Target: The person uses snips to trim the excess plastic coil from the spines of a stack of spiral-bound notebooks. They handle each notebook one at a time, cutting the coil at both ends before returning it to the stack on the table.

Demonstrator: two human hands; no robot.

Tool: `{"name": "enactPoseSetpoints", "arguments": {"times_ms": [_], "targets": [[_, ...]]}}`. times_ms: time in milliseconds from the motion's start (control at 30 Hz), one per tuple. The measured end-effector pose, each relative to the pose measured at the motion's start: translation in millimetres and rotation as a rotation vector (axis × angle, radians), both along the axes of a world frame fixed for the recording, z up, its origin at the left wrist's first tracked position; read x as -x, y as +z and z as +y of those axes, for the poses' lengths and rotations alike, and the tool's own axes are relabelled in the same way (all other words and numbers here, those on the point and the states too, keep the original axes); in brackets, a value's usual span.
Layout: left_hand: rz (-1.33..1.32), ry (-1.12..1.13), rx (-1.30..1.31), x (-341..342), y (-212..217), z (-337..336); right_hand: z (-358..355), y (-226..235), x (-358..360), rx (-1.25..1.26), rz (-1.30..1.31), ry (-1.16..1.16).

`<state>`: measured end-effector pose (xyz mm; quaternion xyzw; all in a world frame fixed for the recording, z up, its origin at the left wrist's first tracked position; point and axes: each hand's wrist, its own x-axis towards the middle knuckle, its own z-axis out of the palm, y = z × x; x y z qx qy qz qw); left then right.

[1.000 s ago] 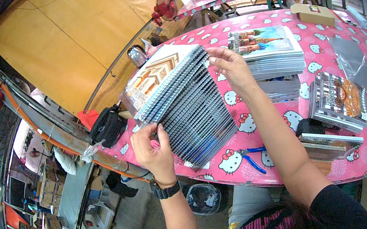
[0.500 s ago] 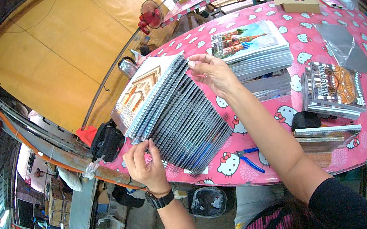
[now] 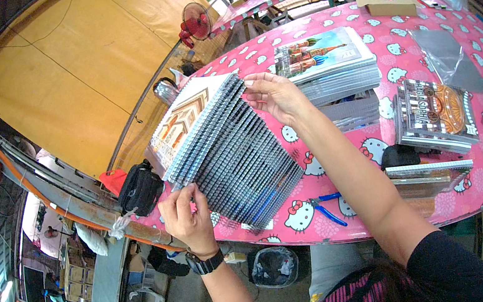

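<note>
A tall stack of wire-bound books (image 3: pixel 247 169) stands on the table, its many dark spiral spines facing me. The top book's light cover (image 3: pixel 190 115) shows a building in orange and brown. My left hand (image 3: pixel 188 219), a black watch on its wrist, is closed with thumb and finger pinched at the near left end of an upper spine. At the far right end of the upper spines, my right hand (image 3: pixel 276 98) pinches with thumb and index finger, the other fingers curled. The exact coil ends under the fingertips are too small to make out.
Blue-handled pliers (image 3: pixel 329 212) lie right of the stack. A second book stack (image 3: pixel 335 82) stands beyond, more books (image 3: pixel 435 117) at right. A black bag (image 3: pixel 139 189) sits at the left edge, an open cardboard box (image 3: pixel 388 4) at the far right. Below is a waste bin (image 3: pixel 273 266).
Both hands stay at the two ends of the upper spines, with only slight finger shifts. The view has moved a little; the stack stands as before.
</note>
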<state>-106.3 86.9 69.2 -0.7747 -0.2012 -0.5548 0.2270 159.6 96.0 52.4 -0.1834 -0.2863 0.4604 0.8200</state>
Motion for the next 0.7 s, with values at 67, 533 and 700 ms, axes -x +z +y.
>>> {"name": "enactPoseSetpoints", "arguments": {"times_ms": [67,533,700], "targets": [[0.006,-0.001,-0.025,-1.2,0.5,1.5,-0.4,-0.8,-3.5,0.010,-0.003,0.012],[0.005,-0.088,-0.040,5.2,-0.9,10.0,-155.5,-158.1,47.9,0.793,-1.895,-0.436],[0.151,-0.042,-0.186,12.6,7.0,14.5,-171.5,-169.3,54.9,0.881,-1.940,-0.333]]}}
